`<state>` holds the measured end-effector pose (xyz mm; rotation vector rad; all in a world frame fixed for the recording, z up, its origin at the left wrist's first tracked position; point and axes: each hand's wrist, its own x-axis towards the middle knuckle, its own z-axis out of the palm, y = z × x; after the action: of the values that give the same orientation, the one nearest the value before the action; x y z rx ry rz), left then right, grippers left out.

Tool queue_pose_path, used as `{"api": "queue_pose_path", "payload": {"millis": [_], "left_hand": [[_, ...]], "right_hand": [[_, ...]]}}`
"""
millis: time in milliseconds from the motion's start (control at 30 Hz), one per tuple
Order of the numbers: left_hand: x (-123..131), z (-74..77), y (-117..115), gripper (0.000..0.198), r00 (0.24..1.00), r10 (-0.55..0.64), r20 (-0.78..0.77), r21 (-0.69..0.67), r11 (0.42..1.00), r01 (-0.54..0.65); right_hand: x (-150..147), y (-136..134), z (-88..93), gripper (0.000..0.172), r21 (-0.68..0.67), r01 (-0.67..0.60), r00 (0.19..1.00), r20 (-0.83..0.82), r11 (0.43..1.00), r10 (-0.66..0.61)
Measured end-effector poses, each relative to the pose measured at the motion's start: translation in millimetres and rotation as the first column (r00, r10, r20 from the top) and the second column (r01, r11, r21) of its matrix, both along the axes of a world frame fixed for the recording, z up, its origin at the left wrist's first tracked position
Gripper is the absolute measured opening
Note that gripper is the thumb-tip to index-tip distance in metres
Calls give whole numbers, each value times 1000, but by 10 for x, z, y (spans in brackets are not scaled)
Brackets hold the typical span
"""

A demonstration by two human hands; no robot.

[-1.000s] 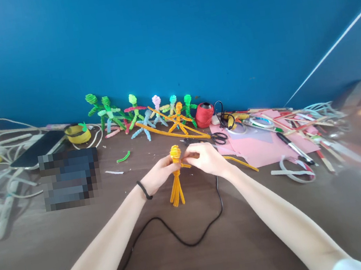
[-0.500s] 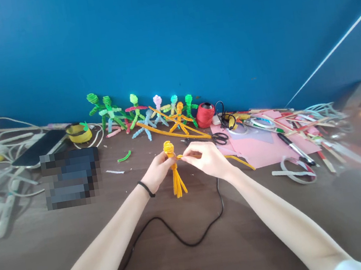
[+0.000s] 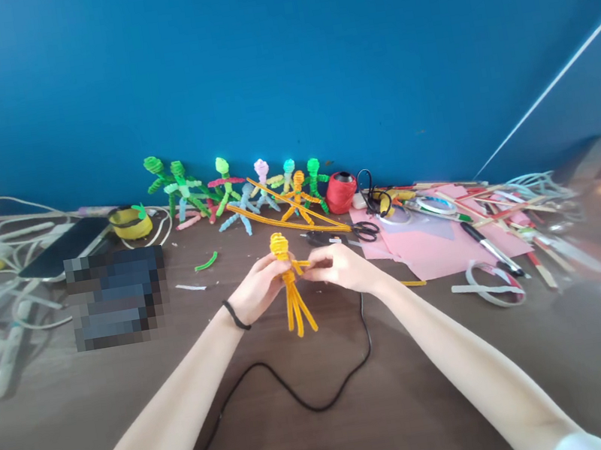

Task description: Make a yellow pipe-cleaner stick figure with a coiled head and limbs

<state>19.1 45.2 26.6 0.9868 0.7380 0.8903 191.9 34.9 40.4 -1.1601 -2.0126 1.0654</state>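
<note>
Legs (image 3: 298, 312) fanned wider now, coil-headed yellow figure (image 3: 289, 279) gripped in left fingers (image 3: 272, 270), side strand (image 3: 302, 263) pinched by right fingers (image 3: 318, 256)

Wears thin black wristband (image 3: 234, 318) just behind left hand (image 3: 258, 289); pale sleeve edge (image 3: 580, 444) shows well behind right hand (image 3: 342, 270).

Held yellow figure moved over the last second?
Yes: against the red spool, the held figure has shifted slightly left and up in the view.
</note>
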Motion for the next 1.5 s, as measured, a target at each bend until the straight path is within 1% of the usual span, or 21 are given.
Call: {"api": "queue_pose_path", "payload": {"millis": [100,167,233,367,533,667,800,900,967,1100,1167,1233,1300,1400,1433,1500], "left_hand": [[-22,-7,-5,8,995,-95,-31,4,995,95],[-32,-8,-9,9,988,-118,-95,13,993,120],[-35,-5,-12,12,978,-105,-183,36,993,114],[-20,4,-8,15,941,-25,-338,111,992,66],[16,-6,-3,14,907,28,-421,199,978,62],[40,-16,-9,12,900,94,-425,235,972,10],[46,-25,-5,10,908,181,-379,257,963,-84],[38,-35,11,11,916,249,-315,230,956,-181],[31,-34,18,14,929,268,-256,185,957,-225],[20,-13,12,16,964,227,-138,86,973,-217],[13,-5,6,15,975,198,-100,53,980,-193],[3,-7,5,12,987,149,-68,42,988,-146],[-13,-14,8,10,997,59,-47,43,997,-57],[-39,-14,7,8,995,-89,-45,45,995,91],[-46,-9,4,8,992,-112,-57,40,993,114],[-52,8,-5,9,988,-116,-100,26,993,119]], "right_hand": [[36,26,1,14,53,16,999,48,998,-18],[56,32,13,12,107,35,996,80,994,-43],[64,27,30,10,179,61,991,107,982,-81],[51,0,66,10,285,108,983,115,952,-146],[-9,-51,101,12,343,117,982,102,932,-160],[-78,-101,115,13,352,100,988,74,930,-134],[-118,-125,109,13,345,97,990,64,934,-126],[-115,-119,104,11,293,81,993,55,953,-101],[-104,-105,94,12,243,53,997,43,969,-66],[-74,-66,43,14,84,11,1000,-10,996,-11],[-58,-44,14,15,3,12,1000,-27,1000,-12],[-40,-22,-6,16,-40,13,999,-32,999,-15],[-20,-4,-14,15,-32,9,1000,-14,999,-10],[13,16,-9,14,36,9,999,44,999,-11],[25,21,-4,13,64,18,998,61,998,-22],[45,27,10,11,122,50,995,77,991,-60]]}}
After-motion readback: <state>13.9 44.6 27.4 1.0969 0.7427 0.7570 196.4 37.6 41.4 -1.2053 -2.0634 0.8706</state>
